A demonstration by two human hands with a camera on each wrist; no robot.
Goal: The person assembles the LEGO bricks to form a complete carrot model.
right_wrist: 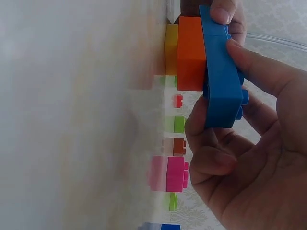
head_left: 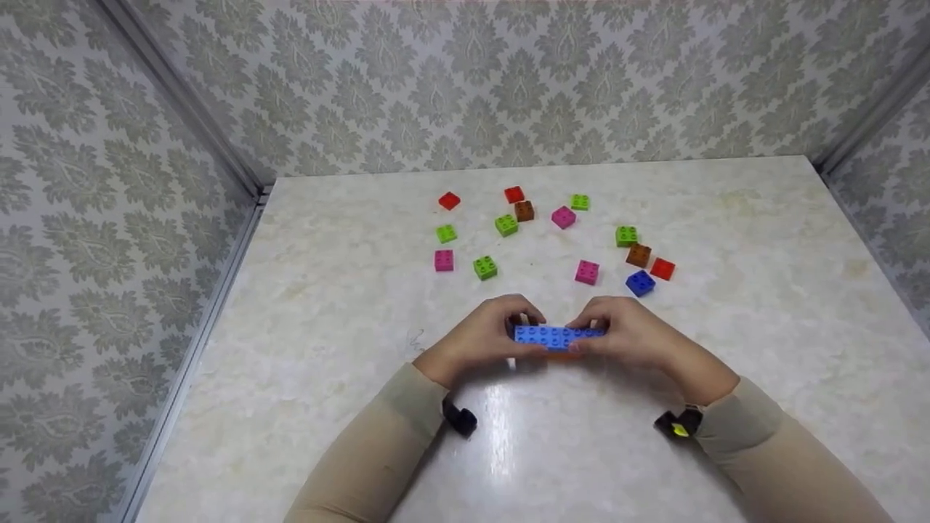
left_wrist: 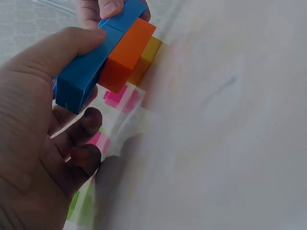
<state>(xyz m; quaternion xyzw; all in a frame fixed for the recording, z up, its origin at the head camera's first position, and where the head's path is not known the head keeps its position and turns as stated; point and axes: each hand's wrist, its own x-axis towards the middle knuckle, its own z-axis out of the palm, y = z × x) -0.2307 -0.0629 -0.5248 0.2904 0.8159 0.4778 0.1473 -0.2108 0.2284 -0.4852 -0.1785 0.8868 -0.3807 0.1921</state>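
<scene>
Two blue toy bricks sit end to end on an orange brick (left_wrist: 125, 57), with a yellow brick (right_wrist: 171, 50) beneath it, low over the tabletop. My left hand (head_left: 483, 334) grips the left blue brick (left_wrist: 84, 72) by its end, thumb along the near side. On the opposite end, my right hand (head_left: 639, 335) pinches the right blue brick (right_wrist: 223, 86) between thumb and fingers. Both thumbs lie close to the seam between the blue bricks. From the head view, the blue bricks' studs face up and the orange brick mostly hides under them.
Loose bricks lie scattered beyond my hands: a pink brick (head_left: 587, 272), a dark blue brick (head_left: 641, 283), a green brick (head_left: 485, 267), a brown brick (head_left: 639, 254), a red brick (head_left: 662, 269) and several others. Patterned panels (head_left: 472, 87) wall the pale table (head_left: 305, 290) at the back and sides.
</scene>
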